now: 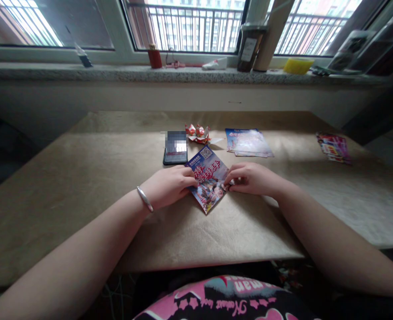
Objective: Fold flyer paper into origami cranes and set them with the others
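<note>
A colourful printed paper sheet [207,178], turned like a diamond, lies on the tan table [83,186] in front of me. My left hand [168,184], with a silver bangle on its wrist, has curled fingers pressing down on the sheet's left edge. At the sheet's right corner, my right hand [250,178] pinches the paper with closed fingers. Both hands rest on the tabletop.
A phone [175,149] lies just behind the sheet. A folded red paper figure [198,133] sits beyond it, a stack of flyers [248,142] to the right, and another flyer [333,147] far right. The window sill [116,73] holds a red cup [154,58] and other items.
</note>
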`<state>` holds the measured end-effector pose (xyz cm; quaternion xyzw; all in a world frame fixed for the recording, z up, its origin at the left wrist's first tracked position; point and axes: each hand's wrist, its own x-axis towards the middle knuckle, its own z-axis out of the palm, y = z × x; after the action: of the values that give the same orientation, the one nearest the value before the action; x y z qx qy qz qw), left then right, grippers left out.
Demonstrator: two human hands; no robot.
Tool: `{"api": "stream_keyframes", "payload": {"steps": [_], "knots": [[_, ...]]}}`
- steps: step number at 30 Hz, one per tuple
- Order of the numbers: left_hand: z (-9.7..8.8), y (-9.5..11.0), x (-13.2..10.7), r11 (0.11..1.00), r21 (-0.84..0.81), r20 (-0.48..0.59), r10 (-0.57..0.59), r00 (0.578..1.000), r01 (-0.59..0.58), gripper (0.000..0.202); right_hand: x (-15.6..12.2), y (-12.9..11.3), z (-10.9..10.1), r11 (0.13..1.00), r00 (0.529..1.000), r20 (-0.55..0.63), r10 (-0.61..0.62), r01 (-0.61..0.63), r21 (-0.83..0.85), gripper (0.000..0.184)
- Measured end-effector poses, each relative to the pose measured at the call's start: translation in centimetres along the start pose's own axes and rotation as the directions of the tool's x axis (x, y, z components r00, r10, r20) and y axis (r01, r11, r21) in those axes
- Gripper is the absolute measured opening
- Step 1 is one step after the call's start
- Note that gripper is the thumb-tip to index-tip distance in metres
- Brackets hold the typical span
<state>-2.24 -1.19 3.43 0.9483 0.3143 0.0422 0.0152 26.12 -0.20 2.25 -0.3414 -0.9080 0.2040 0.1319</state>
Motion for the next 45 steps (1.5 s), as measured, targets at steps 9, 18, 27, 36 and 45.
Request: {"api": "stream_keyframes", "payload": {"steps": [9,18,27,36,45], "knots": [[-0.6,-0.1,0.1,0.999,-0.025,0.048,-0.021,0.999,0.022,0.021,-0.1,-0.2,0.2,0.994,1.000,-0.023,-0.013,0.010,-0.111,0.020],[-0.4,0.2,-0.1,0.999,0.043,0.058,-0.032,0.998,0.030,0.021,0.2,-1.5,0.5,0.955,0.997,-0.019,-0.068,0.060,-0.289,0.020],[-0.3,0.3,0.2,1.000,-0.005,0.054,-0.014,0.998,0.014,0.035,0.7,-1.9,1.2,0.934,0.979,-0.050,-0.198,0.173,-0.312,0.025],[-0.3,0.1,0.4,0.997,-0.063,0.056,-0.038,0.998,0.042,0.020,0.5,-1.3,1.1,0.954,0.986,-0.054,-0.156,0.136,-0.266,0.018],[-0.7,0.4,0.0,0.995,-0.082,0.057,-0.053,0.997,0.057,0.024,1.0,-1.2,1.4,0.980,0.991,-0.134,0.011,-0.037,-0.194,0.014]]}}
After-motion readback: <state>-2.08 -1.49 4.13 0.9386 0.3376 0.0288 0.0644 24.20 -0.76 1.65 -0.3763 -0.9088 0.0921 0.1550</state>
